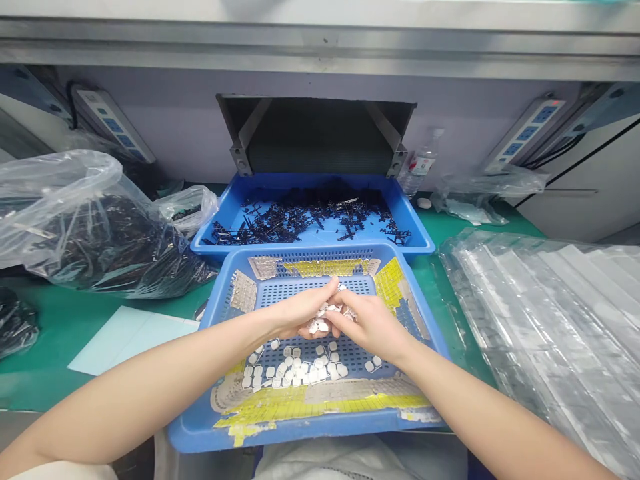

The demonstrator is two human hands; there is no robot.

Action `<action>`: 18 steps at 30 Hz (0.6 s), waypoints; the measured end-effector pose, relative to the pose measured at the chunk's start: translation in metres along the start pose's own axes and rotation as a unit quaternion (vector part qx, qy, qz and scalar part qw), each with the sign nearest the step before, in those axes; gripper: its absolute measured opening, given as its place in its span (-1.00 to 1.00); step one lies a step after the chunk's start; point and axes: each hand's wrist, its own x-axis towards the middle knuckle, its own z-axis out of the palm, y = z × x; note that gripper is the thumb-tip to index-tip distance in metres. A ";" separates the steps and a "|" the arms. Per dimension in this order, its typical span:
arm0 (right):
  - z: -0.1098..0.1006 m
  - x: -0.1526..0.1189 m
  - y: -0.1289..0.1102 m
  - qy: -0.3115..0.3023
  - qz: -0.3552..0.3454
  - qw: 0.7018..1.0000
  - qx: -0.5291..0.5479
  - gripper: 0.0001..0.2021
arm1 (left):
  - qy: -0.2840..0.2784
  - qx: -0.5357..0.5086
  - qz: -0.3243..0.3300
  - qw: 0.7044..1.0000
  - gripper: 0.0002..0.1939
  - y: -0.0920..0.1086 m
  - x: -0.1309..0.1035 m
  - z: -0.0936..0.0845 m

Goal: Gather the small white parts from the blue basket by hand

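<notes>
My left hand and my right hand are cupped together over a blue perforated basket. Between them they hold a heap of small white square plastic pieces, with several showing at the fingers and between the thumbs. The left fingers curl under the heap, while the right hand closes over it from the other side; some fingertips are hidden. Below the hands, many more loose white pieces lie on the basket floor, mostly toward the near side. Yellow and whitish tape lines the basket walls.
Behind the basket, a blue tray holds small black plastic parts, under a dark conveyor opening. Clear bags of black parts stand left, near a pale paper sheet. Clear plastic trays are at right; a bottle stands behind.
</notes>
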 end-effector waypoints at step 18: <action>-0.008 0.004 0.001 0.109 0.116 0.975 0.156 -0.73 | -0.055 -0.053 0.009 0.997 -0.37 0.005 -0.003 -0.004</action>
